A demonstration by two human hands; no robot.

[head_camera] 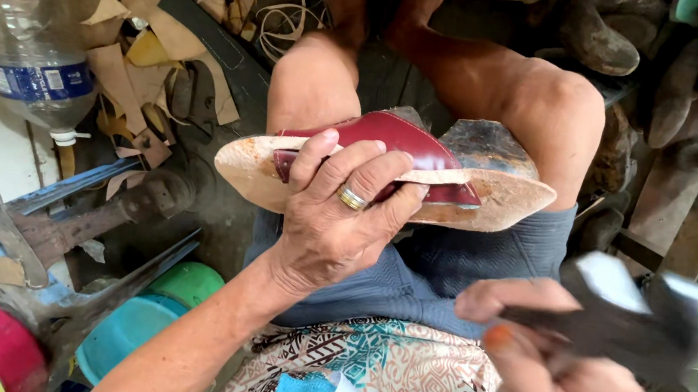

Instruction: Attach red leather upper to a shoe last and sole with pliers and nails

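Head view: the left hand (338,221) has its grip wrapped around a sandal (386,170), fingers over the dark red leather upper, thumb beneath the pale sole; the sandal lies sole-up-edge across the person's bare knees, over a worn stone-like block (488,146). The right hand (555,373), low right and blurred, is clenched tight on a dark hammer (630,316). At upper left 1 clear plastic bottle (31,50) lies tilted; whether it holds liquid I cannot tell. Lower left, teal (123,332) and green (189,281) bowls nest beside a metal shoe last stand (61,222); their contents are hidden. Leather scraps (138,23) litter the floor.
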